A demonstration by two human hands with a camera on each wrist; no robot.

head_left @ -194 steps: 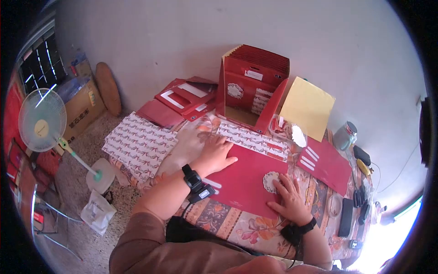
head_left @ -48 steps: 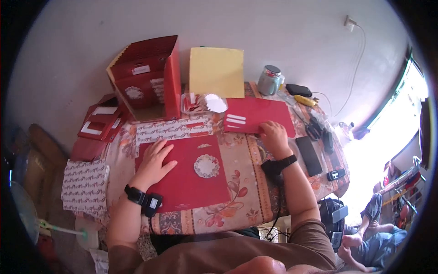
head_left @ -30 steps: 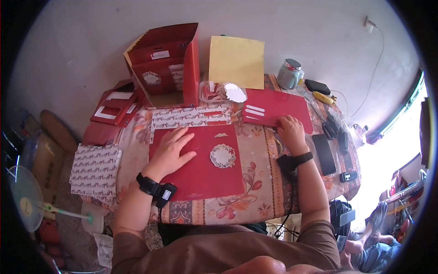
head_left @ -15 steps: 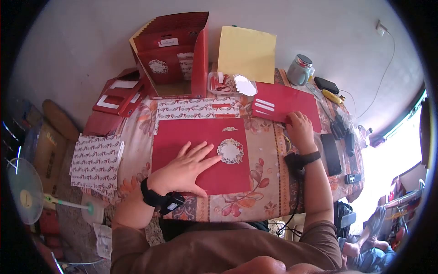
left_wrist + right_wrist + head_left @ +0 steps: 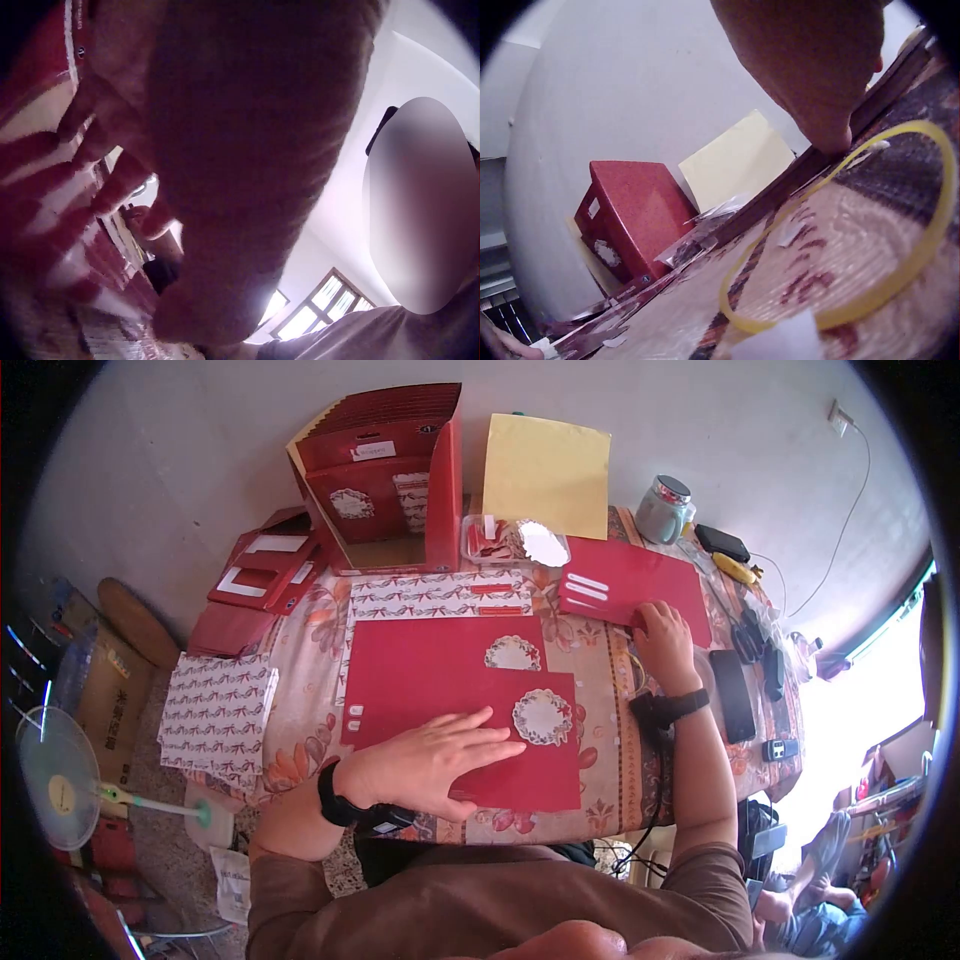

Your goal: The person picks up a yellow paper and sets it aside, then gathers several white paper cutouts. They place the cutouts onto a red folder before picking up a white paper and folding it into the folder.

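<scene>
Red card (image 5: 550, 770) with white doily lies flat, overlapping larger red sheet (image 5: 430, 650)

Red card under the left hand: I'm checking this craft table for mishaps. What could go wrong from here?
The red card lies close to the table's front edge, held only by the flat left hand; it might slide off. Its lace medallion sits just beyond the fingers and could get rubbed. The right hand, beside a yellow band, might snag it.

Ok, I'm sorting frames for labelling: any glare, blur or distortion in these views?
Head view: fisheye curve, dark corners, window blown out white. Left wrist view: left hand fills the frame, close and blurred. Right wrist view: yellow ring soft up close, red box farther back clearer.
</scene>
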